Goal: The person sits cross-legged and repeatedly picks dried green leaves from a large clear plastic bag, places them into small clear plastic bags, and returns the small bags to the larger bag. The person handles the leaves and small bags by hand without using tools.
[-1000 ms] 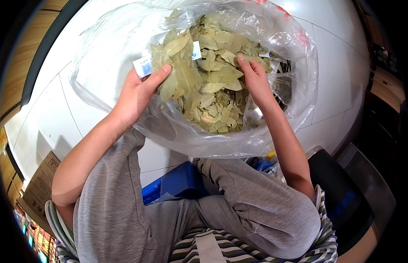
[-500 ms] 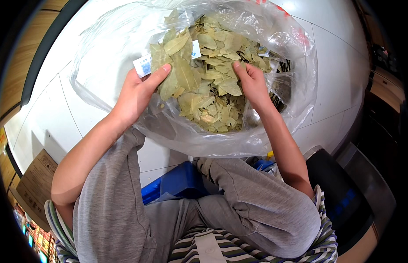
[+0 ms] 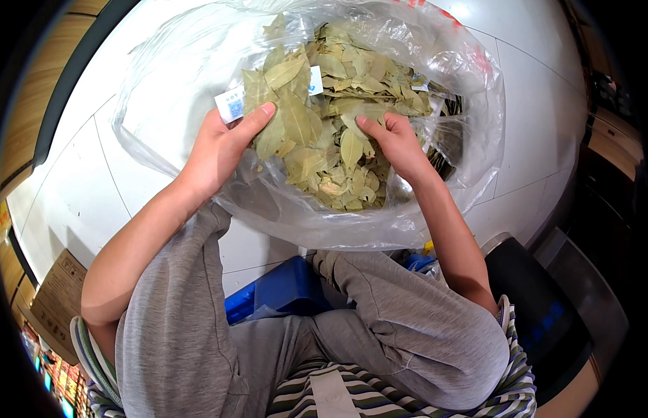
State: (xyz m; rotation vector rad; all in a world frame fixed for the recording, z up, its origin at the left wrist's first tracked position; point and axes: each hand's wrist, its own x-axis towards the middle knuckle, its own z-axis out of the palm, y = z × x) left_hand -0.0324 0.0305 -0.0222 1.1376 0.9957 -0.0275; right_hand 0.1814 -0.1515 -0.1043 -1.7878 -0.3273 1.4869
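Observation:
A large clear plastic bag (image 3: 164,132) lies wide open on the floor, with a heap of dried bay leaves (image 3: 362,76) inside. My left hand (image 3: 230,143) grips a bunch of bay leaves (image 3: 296,115) between thumb and fingers, above the bag's left part. Behind that bunch, a white printed card (image 3: 230,104) sticks out on one side and shows again on the other. Between thumb and fingers, my right hand (image 3: 395,143) pinches a bay leaf (image 3: 352,148) over the middle of the heap. Broken leaf pieces (image 3: 334,184) gather along the near side.
White floor tiles (image 3: 73,167) surround the bag. Below it, a blue plastic container (image 3: 289,289) sits between my legs. A cardboard box (image 3: 59,299) stands at the left, a black cylindrical bin (image 3: 540,306) at the right. Dark furniture lines the right edge.
My right hand has shifted slightly left and nearer to me, and a leaf now hangs from its pinch. The left hand, still holding its bunch, has moved very slightly right.

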